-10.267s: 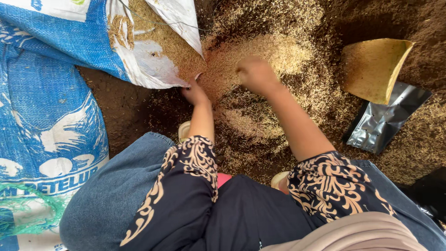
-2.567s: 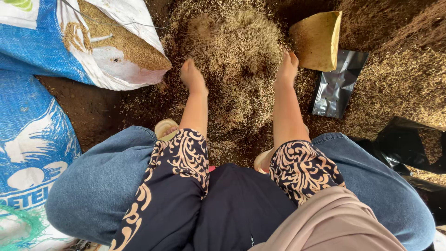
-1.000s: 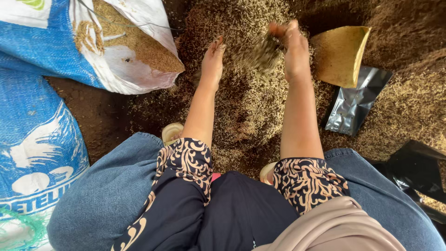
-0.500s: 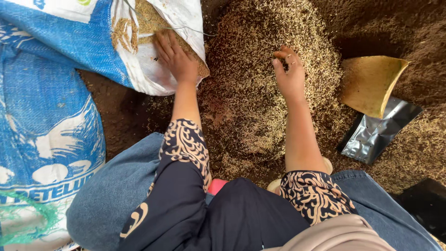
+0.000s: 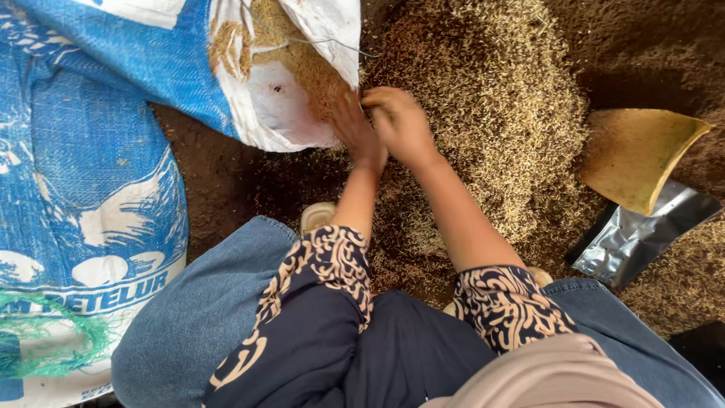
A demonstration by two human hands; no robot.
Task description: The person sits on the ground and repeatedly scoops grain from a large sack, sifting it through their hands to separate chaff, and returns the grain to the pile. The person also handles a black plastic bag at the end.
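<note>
Both hands are pressed together at the open mouth of a woven sack.

Head view: the left hand point(image 5: 353, 128) is cupped against husk at the sack point(image 5: 279, 83) opening; how far its grip is closed cannot be told. The right hand point(image 5: 402, 125), loosely curled, is touching it, over the husk pile point(image 5: 491, 113). Well right of the grip lie a yellow scoop point(image 5: 638, 155) and a silver pouch point(image 5: 642, 234).

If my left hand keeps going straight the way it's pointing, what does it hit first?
The left hand points up and slightly left, into the open mouth of the white and blue sack. It would likely meet the husks heaped inside the sack first; its fingertips already seem to touch them, though depth is hard to judge.
</note>
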